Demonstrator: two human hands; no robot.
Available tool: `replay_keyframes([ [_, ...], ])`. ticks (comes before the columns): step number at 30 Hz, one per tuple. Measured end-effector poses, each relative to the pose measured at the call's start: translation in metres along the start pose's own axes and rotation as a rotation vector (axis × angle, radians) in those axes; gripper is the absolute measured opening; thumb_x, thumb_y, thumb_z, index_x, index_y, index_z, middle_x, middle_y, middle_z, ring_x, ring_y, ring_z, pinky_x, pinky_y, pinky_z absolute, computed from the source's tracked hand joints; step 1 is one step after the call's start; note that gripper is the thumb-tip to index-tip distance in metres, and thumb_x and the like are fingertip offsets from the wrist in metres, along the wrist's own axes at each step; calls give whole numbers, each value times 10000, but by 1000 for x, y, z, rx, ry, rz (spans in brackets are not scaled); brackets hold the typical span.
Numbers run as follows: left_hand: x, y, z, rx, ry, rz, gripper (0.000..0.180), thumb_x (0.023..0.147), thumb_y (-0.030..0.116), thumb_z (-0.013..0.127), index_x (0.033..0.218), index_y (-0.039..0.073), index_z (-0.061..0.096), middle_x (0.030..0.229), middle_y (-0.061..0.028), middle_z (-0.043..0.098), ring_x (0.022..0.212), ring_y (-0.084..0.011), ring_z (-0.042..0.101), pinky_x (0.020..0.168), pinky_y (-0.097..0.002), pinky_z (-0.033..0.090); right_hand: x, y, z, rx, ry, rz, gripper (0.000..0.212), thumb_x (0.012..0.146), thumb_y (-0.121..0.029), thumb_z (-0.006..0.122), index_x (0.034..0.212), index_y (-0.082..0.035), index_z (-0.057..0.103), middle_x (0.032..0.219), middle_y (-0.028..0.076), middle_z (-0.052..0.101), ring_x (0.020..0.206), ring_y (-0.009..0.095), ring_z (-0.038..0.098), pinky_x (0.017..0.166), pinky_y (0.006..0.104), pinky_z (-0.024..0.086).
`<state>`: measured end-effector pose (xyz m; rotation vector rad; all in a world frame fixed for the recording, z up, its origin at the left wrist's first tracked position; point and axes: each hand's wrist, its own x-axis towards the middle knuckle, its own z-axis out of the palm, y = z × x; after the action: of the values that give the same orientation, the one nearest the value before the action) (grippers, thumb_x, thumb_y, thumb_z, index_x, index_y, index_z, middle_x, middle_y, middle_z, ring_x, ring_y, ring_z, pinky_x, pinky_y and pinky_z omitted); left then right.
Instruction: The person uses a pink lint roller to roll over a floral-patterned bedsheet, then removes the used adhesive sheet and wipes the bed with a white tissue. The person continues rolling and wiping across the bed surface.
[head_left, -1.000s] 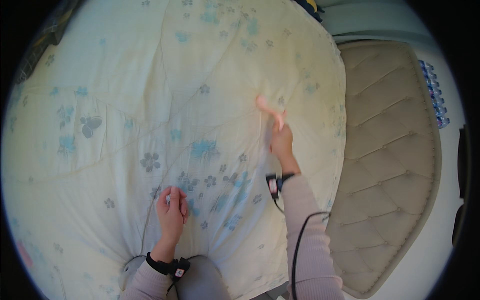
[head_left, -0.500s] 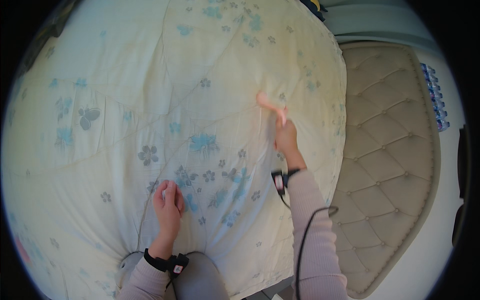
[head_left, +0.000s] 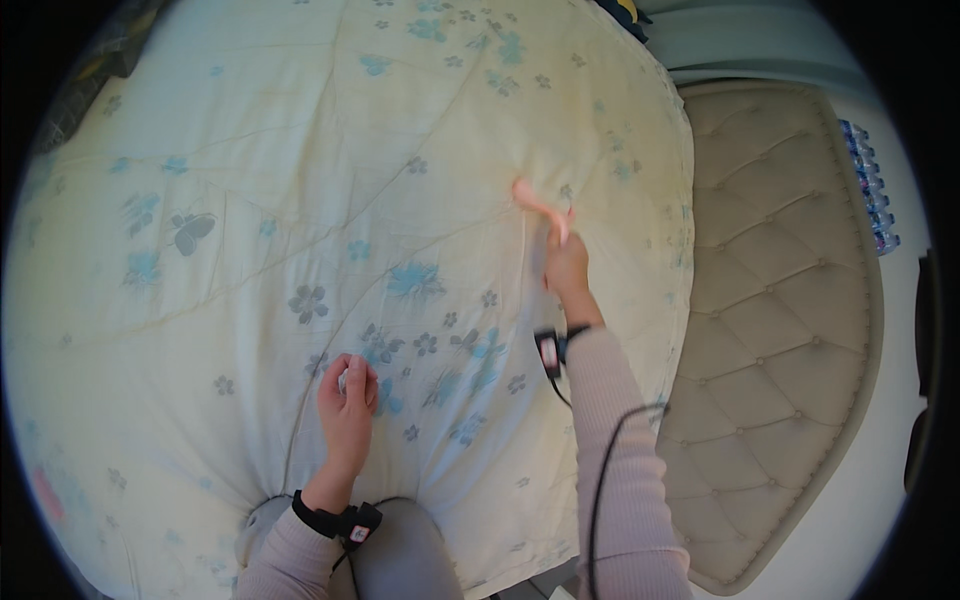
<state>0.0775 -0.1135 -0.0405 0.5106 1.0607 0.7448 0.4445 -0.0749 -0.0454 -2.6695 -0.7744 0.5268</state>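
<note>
A pale bedsheet (head_left: pixel 250 270) with blue and grey flowers and butterflies lies beneath both hands. My right hand (head_left: pixel 567 268) is stretched forward, closed around one end of a slim, curved pink tool (head_left: pixel 540 206). Its rounded far end is over the sheet, pointing away and to the left; its exact kind is unclear. Nearer to me, my left hand (head_left: pixel 347 400) is closed over the sheet, thumb against the fingers. A bit of something whitish shows between them, too small to name. Each wrist wears a black strap with a small device.
A tufted beige headboard (head_left: pixel 765 330) stands along the right side of the bed. Beyond it are several water bottles (head_left: pixel 873 190) by the white wall. Blue-green fabric (head_left: pixel 750 45) hangs at the far right. My knees (head_left: pixel 400 545) are at the near edge.
My right hand has shifted slightly left with the pink tool still in its grip. My left hand stays closed in nearly the same place. The whole view has tilted a little.
</note>
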Motion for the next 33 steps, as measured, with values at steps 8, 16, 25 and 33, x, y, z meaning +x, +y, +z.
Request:
replay_keyframes([
  [8, -15, 23, -7, 156, -28, 28, 260, 1058, 245, 538, 871, 65, 558, 606, 50, 441, 525, -23, 343, 474, -221, 242, -182, 68, 15, -24, 112, -38, 399, 1038, -371, 484, 1100, 13, 572, 876, 283, 676, 850, 473, 664, 699, 548, 496],
  [16, -41, 36, -23, 575, -154, 37, 202, 1013, 219, 602, 947, 36, 657, 681, -9, 589, 587, -40, 478, 527, -228, 350, -291, 48, -2, -47, 97, -48, 280, 986, -311, 599, 927, -43, 544, 747, 202, 649, 689, 420, 637, 601, 499, 477],
  [25, -50, 135, -31, 968, -266, 341, 455, 747, 223, 873, 1114, 68, 654, 964, -23, 669, 747, -106, 560, 664, -279, 479, -348, -35, 16, 289, 51, -533, 243, 878, -239, 748, 887, -57, 587, 723, 156, 634, 645, 379, 624, 551, 445, 464],
  [33, -68, 148, -48, 917, -363, 247, 425, 784, 235, 838, 1115, 64, 632, 872, -21, 658, 729, -105, 564, 676, -258, 469, -369, -49, 10, 380, 90, -610, 253, 849, -218, 786, 919, -44, 617, 728, 141, 628, 636, 355, 615, 549, 409, 467],
])
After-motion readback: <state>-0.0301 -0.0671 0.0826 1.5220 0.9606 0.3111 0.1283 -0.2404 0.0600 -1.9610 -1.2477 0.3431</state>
